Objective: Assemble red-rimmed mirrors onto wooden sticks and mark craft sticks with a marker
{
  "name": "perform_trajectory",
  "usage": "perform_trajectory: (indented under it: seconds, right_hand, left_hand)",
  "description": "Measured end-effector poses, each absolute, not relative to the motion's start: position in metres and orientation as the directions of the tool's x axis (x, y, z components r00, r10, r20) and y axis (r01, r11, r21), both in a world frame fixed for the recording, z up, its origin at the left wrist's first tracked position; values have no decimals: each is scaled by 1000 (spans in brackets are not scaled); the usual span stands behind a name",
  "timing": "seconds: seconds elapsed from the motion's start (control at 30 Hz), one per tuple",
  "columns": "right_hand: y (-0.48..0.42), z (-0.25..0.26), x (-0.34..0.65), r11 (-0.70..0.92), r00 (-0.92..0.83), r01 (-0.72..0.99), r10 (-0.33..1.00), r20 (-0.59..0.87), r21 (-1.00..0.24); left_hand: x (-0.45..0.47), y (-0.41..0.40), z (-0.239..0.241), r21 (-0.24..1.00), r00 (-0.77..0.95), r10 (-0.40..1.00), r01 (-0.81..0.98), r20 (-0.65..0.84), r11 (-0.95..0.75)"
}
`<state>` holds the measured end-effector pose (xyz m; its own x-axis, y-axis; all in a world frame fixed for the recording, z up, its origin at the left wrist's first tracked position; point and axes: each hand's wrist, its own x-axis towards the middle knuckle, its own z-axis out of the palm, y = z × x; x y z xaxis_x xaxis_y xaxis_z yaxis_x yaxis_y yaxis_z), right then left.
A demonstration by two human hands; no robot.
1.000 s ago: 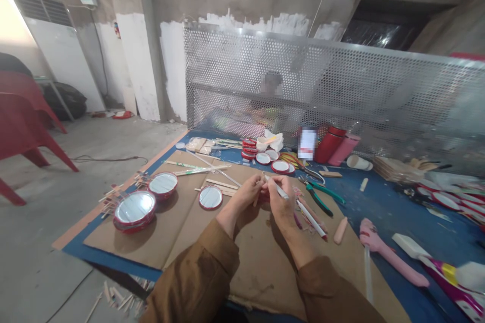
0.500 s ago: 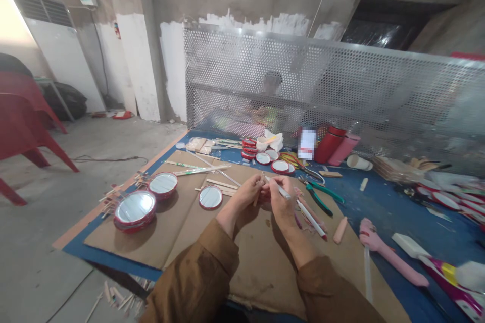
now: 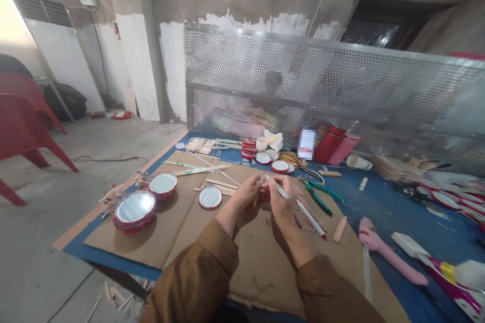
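Seemingly midway: a white pen-like tool [image 3: 282, 191] and a small, mostly hidden piece [image 3: 255, 202] held close together over cardboard [image 3: 265, 272].
The right hand [image 3: 279, 202] grips the tool, fingers curled; the left hand [image 3: 249, 190] pinches the piece. That work looks unfinished; whether the red-rimmed discs [image 3: 162, 183] leftward are finished is unclear.

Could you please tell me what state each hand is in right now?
Left hand: closed; what it grips cannot be told.
Right hand: closed, holding a white marker pen.

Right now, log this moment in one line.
right hand: holding white pen | left hand: grip partly hidden | nearby: green-handled pliers
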<state>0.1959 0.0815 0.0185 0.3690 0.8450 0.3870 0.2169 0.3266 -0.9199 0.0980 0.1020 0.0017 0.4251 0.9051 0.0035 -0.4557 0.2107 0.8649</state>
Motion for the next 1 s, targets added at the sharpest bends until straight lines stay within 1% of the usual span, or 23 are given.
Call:
perform_trajectory:
  seconds: [0.2, 0.4, 0.5, 0.6, 0.7, 0.83, 1.0]
  right_hand:
    - [81, 18, 196, 307, 355, 254, 853, 383, -917]
    - [82, 14, 197, 314, 304, 255, 872, 384, -914]
    - [81, 15, 196, 303, 335, 284, 858, 390, -910]
    - [79, 16, 195, 302, 368, 265, 846, 386, -916]
    - [79, 16, 194, 322, 348, 257, 849, 399, -911]
    - [80, 14, 195, 322, 324, 315, 847, 421, -892]
    - [80, 16, 195, 296, 373, 294, 840, 394, -909]
  left_hand:
    - [97, 103, 3, 876, 411, 911, -433, -18, 212]
    - [96, 102, 6, 877, 421, 906, -424, -32, 228]
    - [98, 99, 6, 862, 401, 916, -455, -27, 224]
    - [99, 98, 4, 852, 386, 922, -478, -16, 215]
    - [98, 101, 3, 861, 404, 915, -460, -16, 218]
    - [97, 105, 2, 869, 426, 904, -440, -21, 227]
    - [98, 106, 0, 876, 407, 913, -438, -8, 203]
